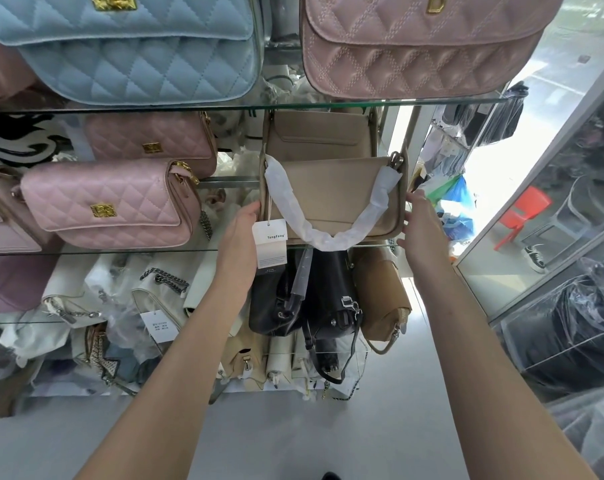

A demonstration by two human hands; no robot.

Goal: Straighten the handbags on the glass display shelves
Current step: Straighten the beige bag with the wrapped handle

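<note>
A beige handbag [331, 188] stands upright at the front of the middle glass shelf [127, 251]. Its strap is wrapped in white paper, and a white tag hangs off its left end. My left hand [239, 237] presses against the bag's left end, fingers behind the tag. My right hand [421, 223] holds the bag's right end, so the bag sits between both hands. A second beige bag [314, 133] stands just behind it. Two pink quilted bags [110, 202] with gold clasps fill the shelf's left side.
On the upper shelf sit a light blue quilted bag [134, 46] and a dusty pink quilted bag [418, 46]. Below are black bags [307, 299], a tan bag [383, 299] and white wrapped bags. A glass partition [550, 188] and plastic-covered goods stand at the right.
</note>
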